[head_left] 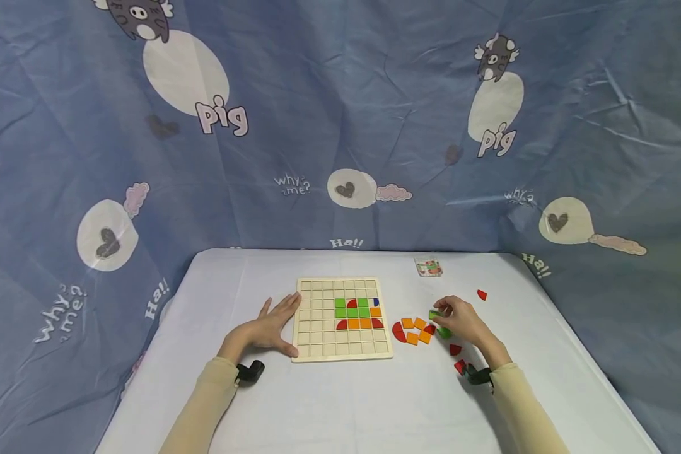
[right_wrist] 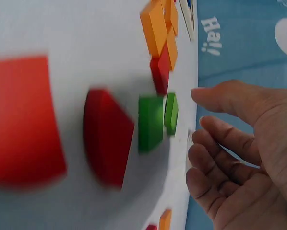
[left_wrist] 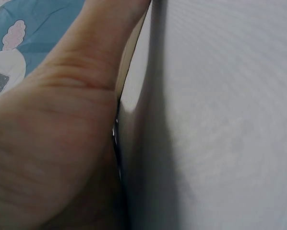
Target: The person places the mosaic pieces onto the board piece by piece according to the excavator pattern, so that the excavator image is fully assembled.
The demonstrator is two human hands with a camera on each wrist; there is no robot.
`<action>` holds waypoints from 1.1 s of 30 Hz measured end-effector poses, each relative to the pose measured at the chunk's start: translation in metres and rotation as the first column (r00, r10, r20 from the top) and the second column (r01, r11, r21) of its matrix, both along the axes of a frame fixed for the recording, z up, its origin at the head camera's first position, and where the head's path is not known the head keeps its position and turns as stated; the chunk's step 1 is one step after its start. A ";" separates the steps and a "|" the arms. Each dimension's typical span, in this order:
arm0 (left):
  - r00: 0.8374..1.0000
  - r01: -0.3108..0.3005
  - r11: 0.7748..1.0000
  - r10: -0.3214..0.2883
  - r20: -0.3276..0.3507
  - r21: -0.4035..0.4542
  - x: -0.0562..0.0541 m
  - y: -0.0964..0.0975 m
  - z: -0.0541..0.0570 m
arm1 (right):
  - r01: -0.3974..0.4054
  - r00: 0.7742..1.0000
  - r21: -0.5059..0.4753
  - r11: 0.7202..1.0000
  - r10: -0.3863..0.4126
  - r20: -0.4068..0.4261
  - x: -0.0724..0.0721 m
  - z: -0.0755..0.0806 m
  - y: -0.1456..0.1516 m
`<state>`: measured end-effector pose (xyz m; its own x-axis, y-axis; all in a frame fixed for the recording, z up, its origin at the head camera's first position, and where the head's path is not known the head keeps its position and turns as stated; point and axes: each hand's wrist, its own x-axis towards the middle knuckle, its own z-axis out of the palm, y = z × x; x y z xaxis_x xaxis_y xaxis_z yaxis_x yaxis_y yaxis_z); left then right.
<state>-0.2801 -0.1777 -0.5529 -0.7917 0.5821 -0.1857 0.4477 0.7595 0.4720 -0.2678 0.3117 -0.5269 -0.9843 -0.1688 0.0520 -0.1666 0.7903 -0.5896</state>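
Note:
My left hand (head_left: 269, 329) rests against the left edge of a wooden grid board (head_left: 318, 360), its fingers and thumb spread along that side. Only palm and thumb (left_wrist: 62, 115) fill the left wrist view. Green, orange, red and blue tiles sit in the board's right half. To the right of the board, my right hand (head_left: 464, 323) hovers by two loose green tiles (right_wrist: 150, 123). Its thumb and loosely bent fingers stand apart in the right wrist view, with nothing between them. A red quarter-round tile (right_wrist: 109, 139) lies close to the green ones.
Several orange square tiles (head_left: 407, 323) and red rounded tiles (head_left: 398, 331) lie between the board and my right hand. More red tiles (head_left: 455, 349) are near the right wrist, one red tile (head_left: 482, 294) farther off. A small pattern card (head_left: 429, 268) lies toward the table's back edge.

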 end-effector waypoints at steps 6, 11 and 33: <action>1.000 -0.002 1.000 0.002 0.008 0.015 0.001 0.000 0.001 | 0.181 0.983 0.046 0.982 -0.181 -0.001 -0.005 -0.005 0.030; 1.000 -0.002 1.000 0.002 0.009 0.009 0.001 0.000 0.001 | 0.282 0.959 0.052 0.958 -0.282 -0.010 -0.006 -0.014 0.052; 1.000 0.004 1.000 -0.004 0.014 0.021 0.000 -0.002 0.001 | 0.211 0.944 0.137 0.968 -0.238 0.228 0.007 0.000 0.072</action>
<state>-0.2798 -0.1795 -0.5517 -0.7867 0.5891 -0.1846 0.4440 0.7477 0.4938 -0.2606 0.3834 -0.5265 -0.9781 0.0664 -0.1973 0.1584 0.8523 -0.4984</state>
